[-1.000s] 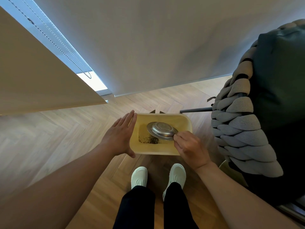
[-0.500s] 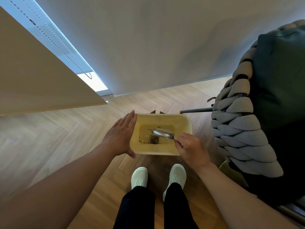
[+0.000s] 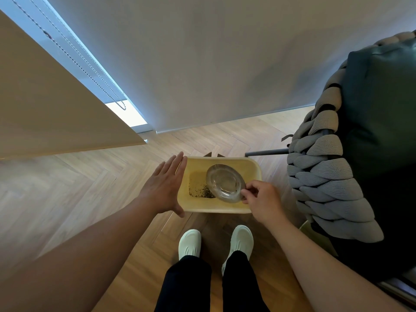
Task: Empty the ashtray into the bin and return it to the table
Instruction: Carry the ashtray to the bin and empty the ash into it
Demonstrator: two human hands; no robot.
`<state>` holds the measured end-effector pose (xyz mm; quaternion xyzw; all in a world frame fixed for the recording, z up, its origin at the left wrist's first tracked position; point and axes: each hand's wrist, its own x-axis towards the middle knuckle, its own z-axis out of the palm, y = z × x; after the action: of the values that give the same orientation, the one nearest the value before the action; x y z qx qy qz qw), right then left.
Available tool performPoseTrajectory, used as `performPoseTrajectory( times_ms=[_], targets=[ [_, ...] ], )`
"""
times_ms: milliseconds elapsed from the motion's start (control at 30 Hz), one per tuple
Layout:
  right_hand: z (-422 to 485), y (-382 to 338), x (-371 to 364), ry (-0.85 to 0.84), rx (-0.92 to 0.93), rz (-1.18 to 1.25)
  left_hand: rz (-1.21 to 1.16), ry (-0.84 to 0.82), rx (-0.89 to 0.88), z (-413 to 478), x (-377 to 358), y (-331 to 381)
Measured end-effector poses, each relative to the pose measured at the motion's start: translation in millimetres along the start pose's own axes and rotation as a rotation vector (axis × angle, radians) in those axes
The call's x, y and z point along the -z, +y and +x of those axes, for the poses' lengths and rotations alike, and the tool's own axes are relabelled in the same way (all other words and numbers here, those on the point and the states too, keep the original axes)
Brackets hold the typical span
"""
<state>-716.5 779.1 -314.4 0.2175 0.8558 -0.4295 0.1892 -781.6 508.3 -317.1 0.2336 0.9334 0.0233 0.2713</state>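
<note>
A yellow rectangular bin (image 3: 255, 170) stands on the wooden floor just ahead of my feet, with dark ash (image 3: 201, 190) scattered on its bottom. My right hand (image 3: 262, 200) pinches the near rim of a round metal ashtray (image 3: 225, 183) and holds it over the bin with its hollow facing up toward me. The hollow looks bare. My left hand (image 3: 165, 185) is flat and open, fingers together, resting against the bin's left wall.
A chair (image 3: 337, 176) with thick grey braided cord and a dark cushion stands close on the right. A beige tabletop (image 3: 56, 113) juts in from the left. A grey wall and a window blind's bead chain (image 3: 90, 70) lie ahead. My white shoes (image 3: 190, 243) sit behind the bin.
The ashtray has turned in my right hand from upside down, through edge-on, to hollow side up. My left hand has stayed at the bin's left wall.
</note>
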Motion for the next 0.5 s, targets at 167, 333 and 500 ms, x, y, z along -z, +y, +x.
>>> performPoseTrajectory(
  times_ms=[167, 333, 500],
  targets=[
    [-0.1, -0.4, 1.9, -0.007, -0.136, 0.179, -0.04, 0.01, 0.01, 0.3, 1.0, -0.7],
    [-1.8, -0.8, 2.1, -0.018, -0.243, 0.342, -0.081, 0.043, 0.021, 0.1, 4.0, 2.4],
    [-5.3, -6.1, 5.0, -0.033, -0.313, 0.456, -0.081, 0.088, 0.025, 0.9, 6.7, 8.4]
  ],
)
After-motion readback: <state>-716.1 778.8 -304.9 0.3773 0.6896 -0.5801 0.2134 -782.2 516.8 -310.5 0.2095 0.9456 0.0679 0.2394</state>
